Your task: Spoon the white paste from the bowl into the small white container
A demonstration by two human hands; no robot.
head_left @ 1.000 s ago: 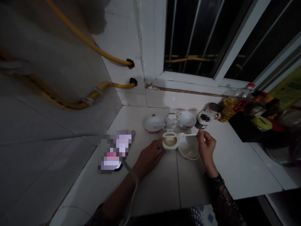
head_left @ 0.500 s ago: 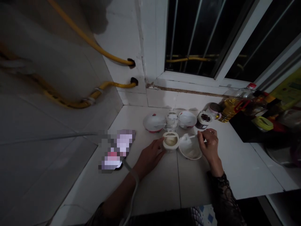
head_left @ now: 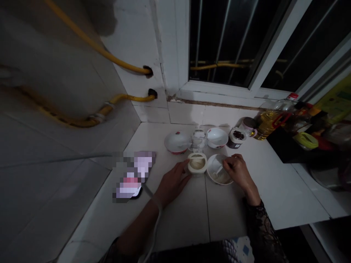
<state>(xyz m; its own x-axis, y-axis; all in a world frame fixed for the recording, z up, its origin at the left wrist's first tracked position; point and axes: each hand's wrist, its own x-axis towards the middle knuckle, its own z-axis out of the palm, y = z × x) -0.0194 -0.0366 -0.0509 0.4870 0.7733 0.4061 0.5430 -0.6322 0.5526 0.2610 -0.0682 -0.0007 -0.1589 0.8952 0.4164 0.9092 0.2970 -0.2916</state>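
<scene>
Tiles cover the white counter (head_left: 192, 215) under a dark window (head_left: 233, 40), where the left hand (head_left: 171, 182) grips a small jar (head_left: 196, 163) and, just beside it, the right hand (head_left: 238, 171) pinches a white spoon (head_left: 219, 171) in a bowl (head_left: 212, 166); no words can be read.

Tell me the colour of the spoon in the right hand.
White, seen in the head view: the spoon dips into the white bowl.

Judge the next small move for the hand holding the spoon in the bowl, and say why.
Probably tip the white spoon to empty it into the white bowl. The right hand holds the spoon with its tip down inside that bowl, beside pale contents at the bottom, while the left hand steadies the small open container next to it.
</scene>
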